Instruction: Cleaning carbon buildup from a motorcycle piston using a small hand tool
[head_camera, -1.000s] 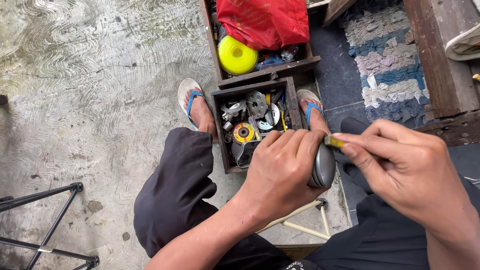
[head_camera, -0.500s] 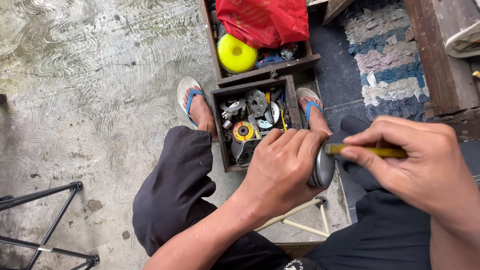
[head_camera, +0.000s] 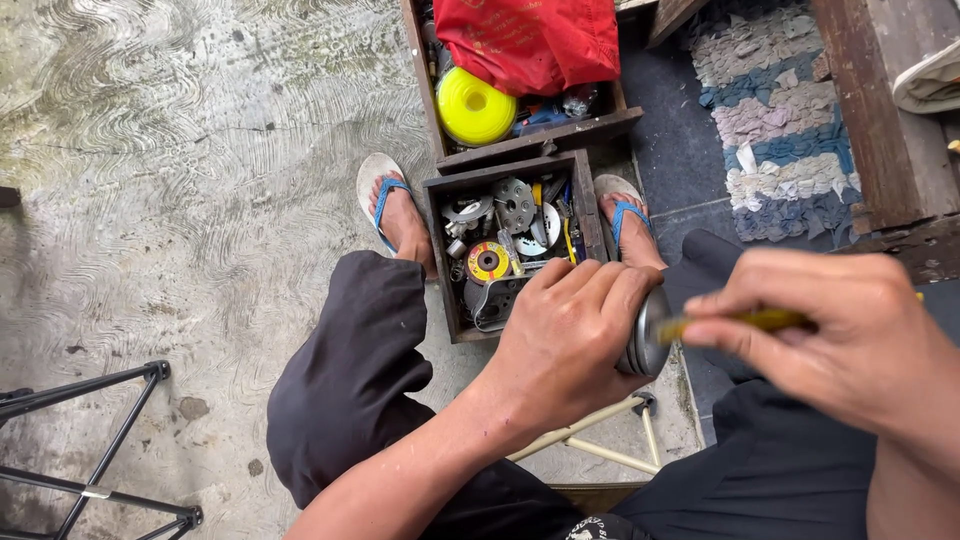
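Seated on a low stool, feet in blue-strapped sandals on either side of a small wooden box (head_camera: 432, 262) full of discs and metal parts. Left hand (head_camera: 565, 345) wrapped around a round metal part (head_camera: 645, 335), fingers curled over its near and left side, clamped firmly; only the grey rim and part of one flat face visible at the right edge of the grip. Right hand (head_camera: 830, 335) pinched together on a thin yellow-handled tool (head_camera: 740, 322), tip laid against the face of the metal part, at centre right, above the lap.

Probably dense and heavy for its bulk, rigid, smooth on the rim and so liable to twist in the palm; best held as here, palm behind and fingers spread round the edge, face left free for the tool. Tool likely light and stiff, best held far back along the handle for leverage, close to the tip for control.

Against the frame half a second before: right hand blurred and shifted slightly right and nearer, more of the yellow shaft covered by the fingers. Left hand and metal part in nearly the same spot. Farther off, unchanged: a second box (head_camera: 600, 122) with a yellow spool (head_camera: 476, 106) and a red cloth bag (head_camera: 530, 42).
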